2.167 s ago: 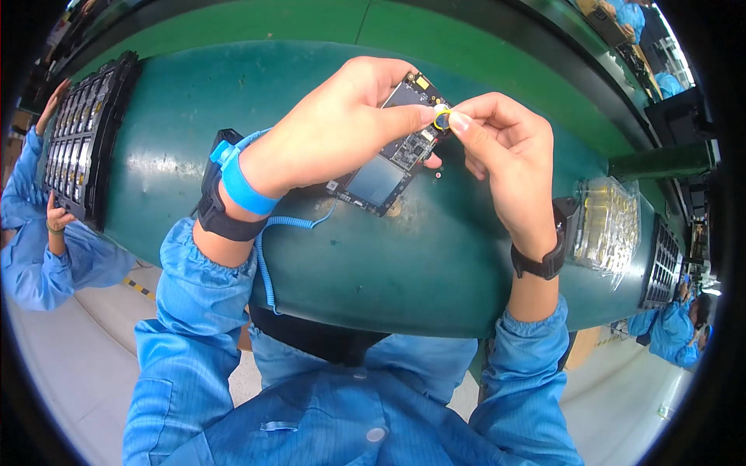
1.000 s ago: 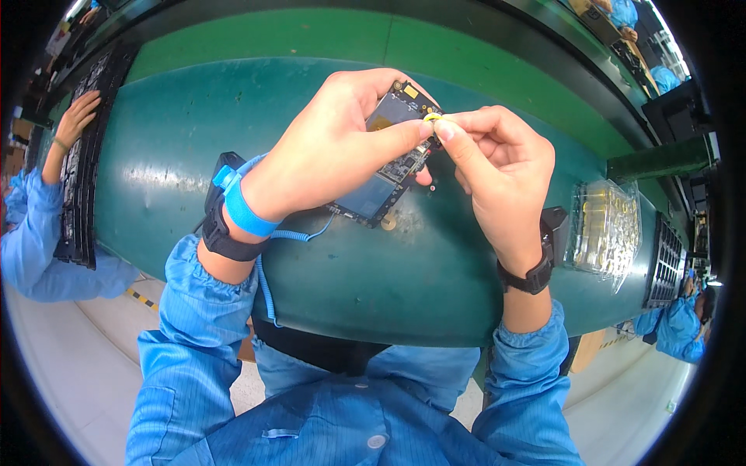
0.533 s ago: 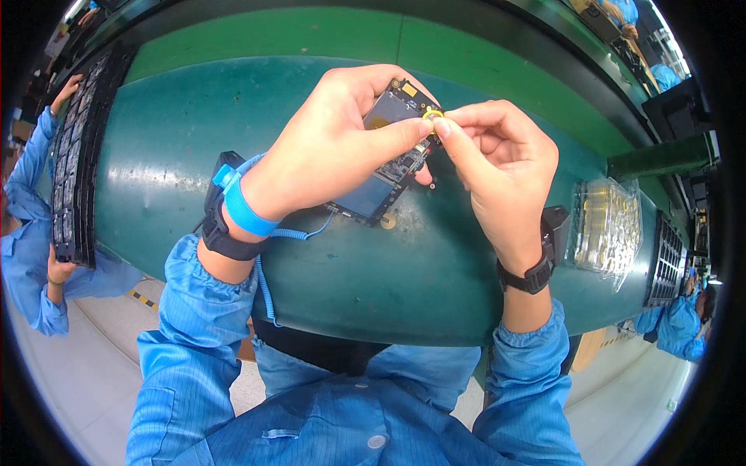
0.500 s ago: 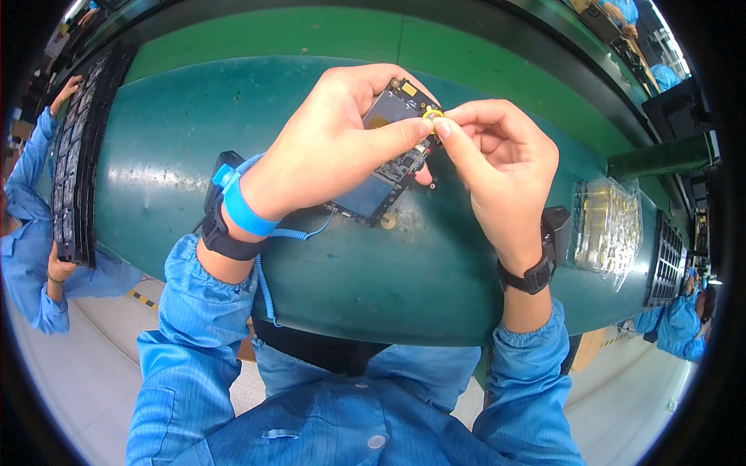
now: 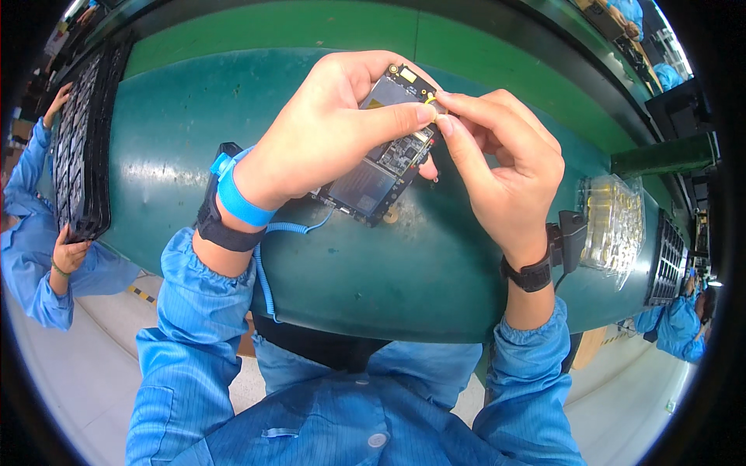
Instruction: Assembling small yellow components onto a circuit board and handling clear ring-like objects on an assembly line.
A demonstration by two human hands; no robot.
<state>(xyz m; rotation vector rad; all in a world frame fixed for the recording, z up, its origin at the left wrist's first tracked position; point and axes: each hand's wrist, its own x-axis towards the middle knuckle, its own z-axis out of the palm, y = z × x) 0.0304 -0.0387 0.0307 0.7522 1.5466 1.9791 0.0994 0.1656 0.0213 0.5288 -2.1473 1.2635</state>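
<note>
Grips circuit board (image 5: 402, 154) in left hand (image 5: 330, 128), pinches yellow part (image 5: 430, 100) in right hand (image 5: 509, 159); seems not yet ready for release.

Bright, fairly even light fills the middle of the view. A pale glare streaks the left of the green counter (image 5: 365, 291), and sharp highlights glint on the clear plastic bag (image 5: 614, 225). Soft shadow lies beside the hands (image 5: 513, 163), which look clear. Fisheye distortion bends straight edges toward a black rim.
</note>
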